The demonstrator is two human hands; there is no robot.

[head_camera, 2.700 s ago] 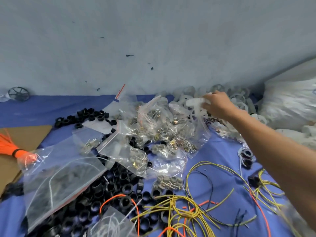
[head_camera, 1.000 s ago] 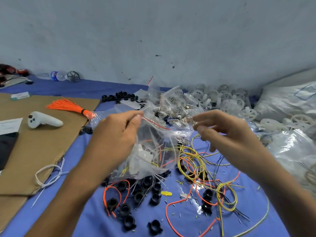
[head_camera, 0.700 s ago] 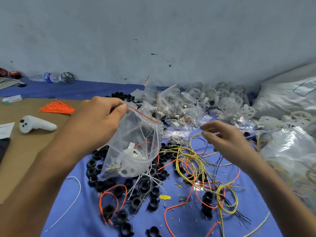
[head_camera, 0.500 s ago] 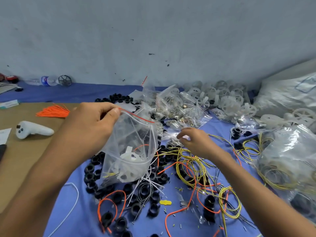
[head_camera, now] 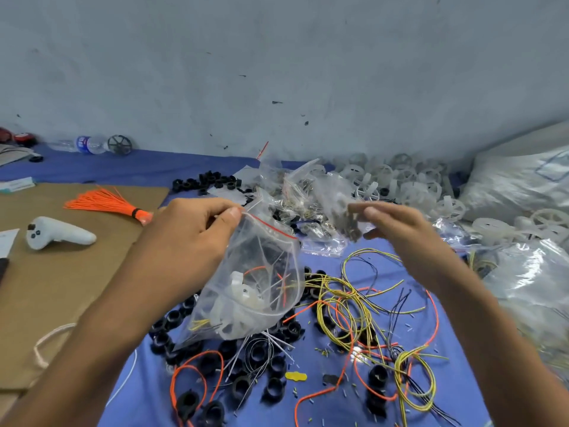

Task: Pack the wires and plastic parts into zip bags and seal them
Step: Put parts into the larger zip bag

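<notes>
My left hand pinches the red-striped rim of a clear zip bag and holds it up over the blue cloth. The bag's mouth gapes open; inside lie a white plastic wheel part and a few orange, yellow and white wires. My right hand hovers level with the bag's mouth, to its right. Its fingers pinch a small clear packet of dark small parts, which is blurred by motion. Loose yellow wires and black plastic rings lie beneath both hands.
A heap of small filled zip bags and white plastic wheels sits by the wall. Large clear sacks crowd the right. On the cardboard at left lie a white controller and an orange wire bundle.
My right hand dipped to the small bags behind the wires and has come back up holding a small packet near the bag's mouth. My left hand has kept the zip bag raised.
</notes>
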